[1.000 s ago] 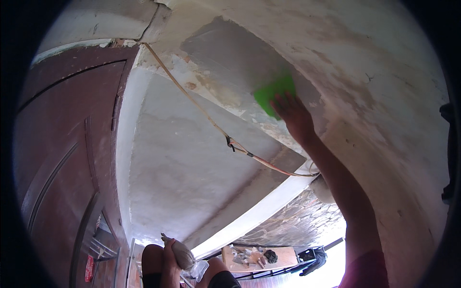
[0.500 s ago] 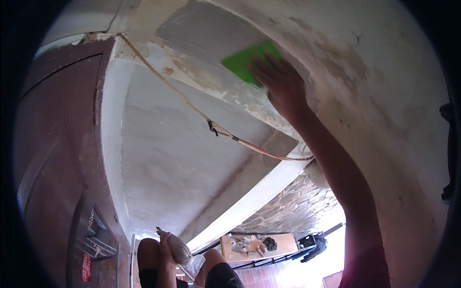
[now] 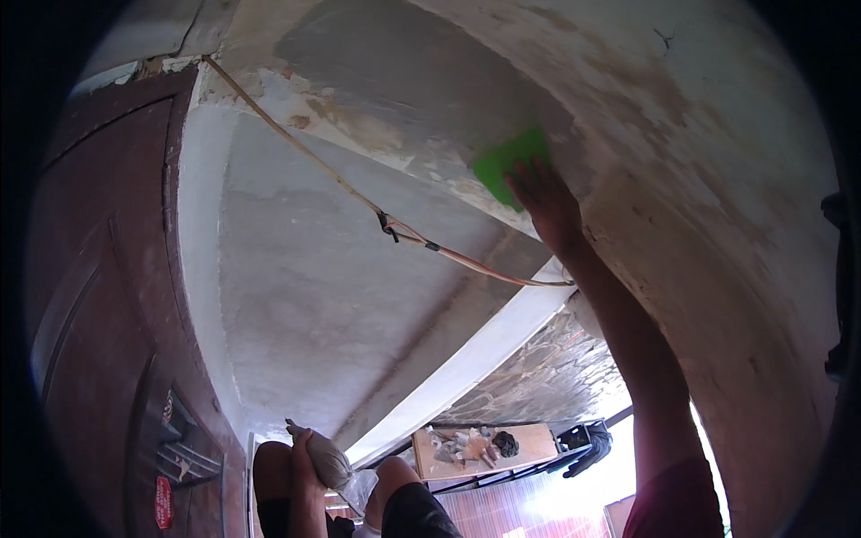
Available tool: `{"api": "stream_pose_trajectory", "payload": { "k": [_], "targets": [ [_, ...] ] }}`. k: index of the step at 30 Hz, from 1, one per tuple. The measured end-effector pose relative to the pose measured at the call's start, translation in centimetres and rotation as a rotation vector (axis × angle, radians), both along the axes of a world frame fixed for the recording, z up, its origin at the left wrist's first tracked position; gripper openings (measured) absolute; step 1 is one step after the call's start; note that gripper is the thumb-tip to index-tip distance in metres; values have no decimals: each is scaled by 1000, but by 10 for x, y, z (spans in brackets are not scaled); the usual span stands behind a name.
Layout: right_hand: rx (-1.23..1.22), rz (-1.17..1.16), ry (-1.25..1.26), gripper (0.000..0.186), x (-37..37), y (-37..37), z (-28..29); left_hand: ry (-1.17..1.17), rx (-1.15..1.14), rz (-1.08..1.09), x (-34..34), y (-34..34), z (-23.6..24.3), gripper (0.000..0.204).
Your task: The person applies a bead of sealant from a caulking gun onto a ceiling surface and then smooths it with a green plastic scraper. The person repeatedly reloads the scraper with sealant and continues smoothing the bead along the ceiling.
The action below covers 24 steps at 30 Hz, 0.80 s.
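Observation:
My right hand (image 3: 554,213) has its fingers laid over a green flat plastic scraper (image 3: 508,164), which is pressed to the overhead plastered surface. Around the scraper a darker grey patch of smooth filler (image 3: 404,67) spreads over the old wall coat. Low in the view, near my knees, my left hand (image 3: 308,475) is closed round a clear plastic bag (image 3: 330,462) bulging with grey paste. The bag's twisted end sticks up past my fingers.
A cable (image 3: 345,184) with taped joints hangs across the grey wall panel (image 3: 314,269). On the left stands a brown door (image 3: 112,314). Below are a wooden board (image 3: 529,448) bearing scraps and a black crumpled bag, and a stone-patterned wall (image 3: 529,381).
My right hand and the green scraper have moved down and to the right along the surface, and the scraper has tilted. My left hand keeps its hold on the bag.

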State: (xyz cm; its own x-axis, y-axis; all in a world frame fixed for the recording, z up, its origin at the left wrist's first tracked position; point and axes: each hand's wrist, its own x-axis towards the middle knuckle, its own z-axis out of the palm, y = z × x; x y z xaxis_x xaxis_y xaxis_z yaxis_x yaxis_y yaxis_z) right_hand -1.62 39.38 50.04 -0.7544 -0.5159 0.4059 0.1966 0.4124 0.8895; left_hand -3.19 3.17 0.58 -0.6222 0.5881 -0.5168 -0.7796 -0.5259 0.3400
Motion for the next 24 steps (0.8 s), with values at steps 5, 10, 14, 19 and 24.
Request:
{"api": "stream_pose_trajectory", "payload": {
  "k": [5,10,14,19,24],
  "targets": [
    [-211,47,52,57,60,2,-35,-37,29,17,3,2,5,28],
    [-289,134,131,59,59,-45,-14,18,9,20,7,5,2,29],
    [-165,222,62,61,3,-76,21,33,-46,14,5,11,-5,27],
    [-8,318,70,60,-70,-84,36,38,-70,35,5,11,0,26],
    [-41,206,70,62,-55,-38,11,51,-79,70,7,1,17,27]
  ]
}}
